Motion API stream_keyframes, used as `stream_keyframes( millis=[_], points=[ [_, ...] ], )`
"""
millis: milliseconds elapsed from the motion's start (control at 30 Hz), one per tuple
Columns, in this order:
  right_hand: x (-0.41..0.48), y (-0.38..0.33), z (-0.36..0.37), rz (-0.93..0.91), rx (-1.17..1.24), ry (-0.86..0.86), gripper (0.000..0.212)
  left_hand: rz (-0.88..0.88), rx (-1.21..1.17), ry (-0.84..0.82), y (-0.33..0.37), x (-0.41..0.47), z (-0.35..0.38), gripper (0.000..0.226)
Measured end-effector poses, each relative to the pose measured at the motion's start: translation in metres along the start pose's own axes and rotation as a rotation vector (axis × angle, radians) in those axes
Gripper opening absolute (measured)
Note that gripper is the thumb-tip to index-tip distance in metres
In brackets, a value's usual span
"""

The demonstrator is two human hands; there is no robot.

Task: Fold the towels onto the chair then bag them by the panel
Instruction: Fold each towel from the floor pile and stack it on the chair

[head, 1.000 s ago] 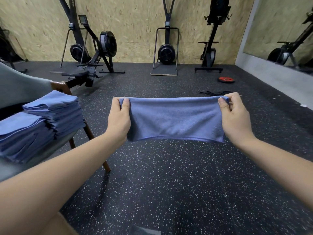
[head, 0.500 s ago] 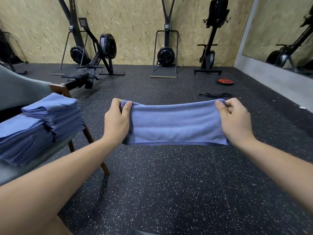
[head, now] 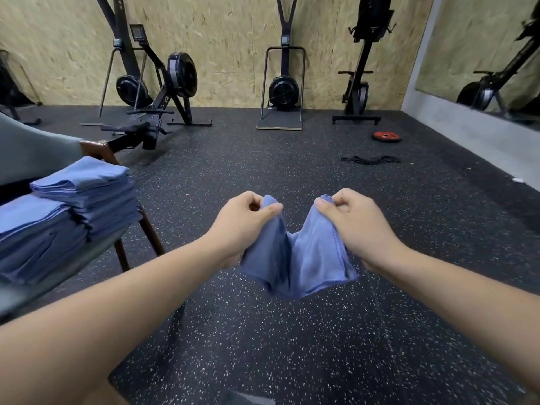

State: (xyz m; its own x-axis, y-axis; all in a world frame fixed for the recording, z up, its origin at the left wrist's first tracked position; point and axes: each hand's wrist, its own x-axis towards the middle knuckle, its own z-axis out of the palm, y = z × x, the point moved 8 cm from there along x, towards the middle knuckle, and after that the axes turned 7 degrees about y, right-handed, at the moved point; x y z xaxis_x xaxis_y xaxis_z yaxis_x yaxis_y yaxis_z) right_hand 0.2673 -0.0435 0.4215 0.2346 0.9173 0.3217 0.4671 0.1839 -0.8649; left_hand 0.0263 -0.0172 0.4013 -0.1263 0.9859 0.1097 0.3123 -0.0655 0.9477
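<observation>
Blue towel (head: 295,258) sags between left hand (head: 245,220) and right hand (head: 350,223) — each grip pinching a corner.

Towel (head: 304,258): blue cloth, soft matt nap, stitched hem along one edge. Stacked towels (head: 81,200): same blue cloth, matt. Chair (head: 96,150): dark brown wood frame with a slight sheen, grey matt upholstery. Floor (head: 292,346): black rubber, white-speckled, grainy. Wall (head: 233,39): rough strand board, unfinished. Weight plate (head: 386,136): red, smooth.

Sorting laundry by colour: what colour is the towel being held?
Plain blue towel, clearest in the head view.
</observation>
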Motion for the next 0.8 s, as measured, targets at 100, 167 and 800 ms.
stream_keyframes(
  millis=[100,167,800],
  points=[
    [-0.007,-0.002,0.012,0.016,0.02,-0.048,0.038,0.017,-0.038,-0.08,0.009,-0.012,0.014,0.032],
    [-0.01,-0.004,0.018,0.032,0.052,-0.078,0.038,0.026,-0.049,-0.116,0.013,-0.019,0.02,0.028],
    [-0.034,-0.025,0.039,0.141,0.33,-0.362,0.022,0.296,0.261,-0.035,0.041,-0.032,0.013,0.031]
  ],
)
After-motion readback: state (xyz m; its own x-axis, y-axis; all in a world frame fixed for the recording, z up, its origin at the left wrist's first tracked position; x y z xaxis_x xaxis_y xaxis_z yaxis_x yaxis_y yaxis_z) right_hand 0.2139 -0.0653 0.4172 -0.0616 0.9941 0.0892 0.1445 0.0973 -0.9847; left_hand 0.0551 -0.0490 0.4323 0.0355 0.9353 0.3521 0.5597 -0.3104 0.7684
